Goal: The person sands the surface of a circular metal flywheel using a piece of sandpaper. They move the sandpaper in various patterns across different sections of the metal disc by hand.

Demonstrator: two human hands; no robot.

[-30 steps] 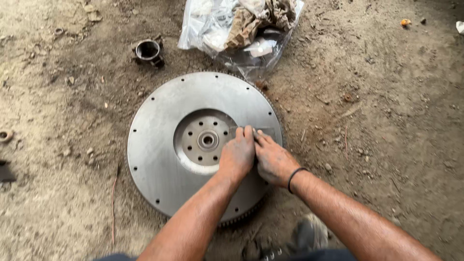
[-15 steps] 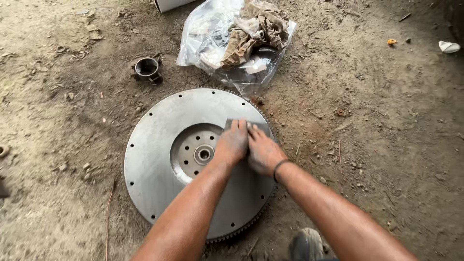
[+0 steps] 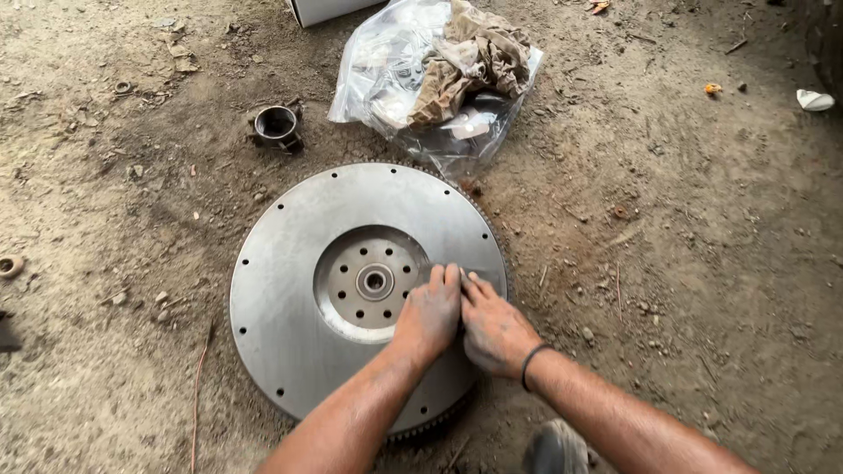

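left hand (image 3: 428,313): yours, palm down, fingers together, pressed flat on the flywheel's face just right of its hub; index finger touches the right hand
right hand (image 3: 493,326): flat beside the left near the flywheel's right rim; fingers close together; can't tell whether anything is pinched under the fingertips; dark band on that wrist
flywheel (image 3: 290,272): large grey toothed disc lying flat on the dirt ground (image 3: 702,263); bolt-hole circle and centre hub just left of your hands
plastic bag (image 3: 395,70): clear, brown rag inside; just beyond the flywheel's far edge
metal ring part (image 3: 277,125): small, dark; beyond the flywheel's far-left edge, apart from it
shoe (image 3: 553,449): below the flywheel's near-right rim
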